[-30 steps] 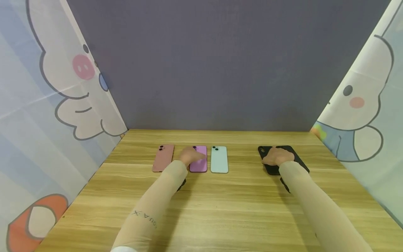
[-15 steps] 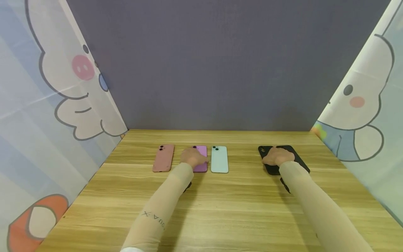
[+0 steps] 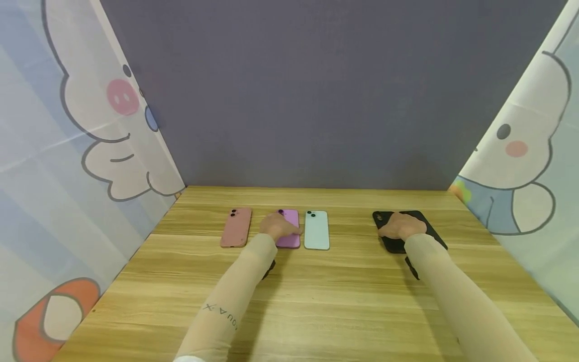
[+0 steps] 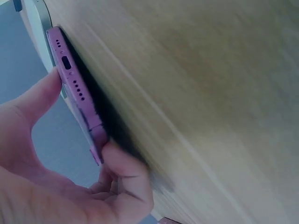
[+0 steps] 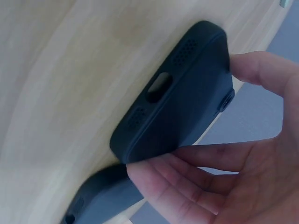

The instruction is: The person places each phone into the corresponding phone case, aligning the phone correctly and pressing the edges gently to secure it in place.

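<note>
My left hand [image 3: 276, 226] holds a purple phone [image 3: 291, 241] by its long edges, thumb on the right side and fingers on the left. In the left wrist view the phone's [image 4: 77, 88] bottom edge shows a charging port and speaker holes, close over the table. My right hand [image 3: 402, 226] grips a black phone case [image 5: 182, 102] across its width, thumb on one side and fingertips on the other. The case has a port cutout and a camera ring. Beside it lies a second black phone case [image 3: 428, 230], partly hidden by that hand in the head view.
A mint-green phone [image 3: 317, 231] lies just right of the purple one, and a pink phone [image 3: 236, 227] to its left. All rest on a wood-grain table [image 3: 316, 301]. A dark grey panel [image 3: 316, 100] stands at the back, with printed cartoon cloth on both sides.
My left hand has shifted slightly right over the purple phone, and its thumb has come to the right edge. The right hand stays where it was, on the black case.
</note>
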The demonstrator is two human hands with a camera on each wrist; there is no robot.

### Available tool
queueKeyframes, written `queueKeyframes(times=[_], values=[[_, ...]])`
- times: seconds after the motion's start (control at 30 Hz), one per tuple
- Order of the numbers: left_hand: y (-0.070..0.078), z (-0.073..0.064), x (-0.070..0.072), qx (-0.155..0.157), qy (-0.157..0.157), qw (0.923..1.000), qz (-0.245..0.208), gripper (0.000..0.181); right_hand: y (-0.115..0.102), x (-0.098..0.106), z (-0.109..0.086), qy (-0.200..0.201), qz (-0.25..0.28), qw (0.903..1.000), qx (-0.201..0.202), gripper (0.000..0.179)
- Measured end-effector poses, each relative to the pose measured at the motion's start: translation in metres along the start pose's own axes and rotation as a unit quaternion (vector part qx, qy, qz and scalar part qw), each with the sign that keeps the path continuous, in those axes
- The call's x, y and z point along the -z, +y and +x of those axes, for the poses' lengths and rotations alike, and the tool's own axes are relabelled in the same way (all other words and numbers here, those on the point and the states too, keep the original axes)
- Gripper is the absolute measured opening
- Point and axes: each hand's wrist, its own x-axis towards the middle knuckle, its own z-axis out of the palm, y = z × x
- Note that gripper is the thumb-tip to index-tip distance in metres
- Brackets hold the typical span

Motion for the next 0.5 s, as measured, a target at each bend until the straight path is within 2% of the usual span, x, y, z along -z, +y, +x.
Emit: queueKeyframes(times=[0.17,0.27,0.4,0.5], values=[[-0.004,0.004,-0.002,0.006,0.005,0.9995,-0.031,0.094,0.001,0.001,0.0,0.005,0.009,0.9999,0.004,0.073],[-0.006,0.006,-0.001,0.011,0.006,0.9986,-0.051,0.089,0.001,0.001,-0.001,0.006,0.009,0.9999,0.007,0.075],[-0.009,0.007,0.001,0.005,-0.008,0.9977,-0.067,0.074,0.003,0.001,-0.002,-0.002,0.01,0.9999,0.008,0.08],[-0.012,0.008,0.005,0.007,-0.033,0.9909,-0.13,0.053,0.005,0.002,-0.004,-0.013,0.015,0.9997,0.014,0.082]])
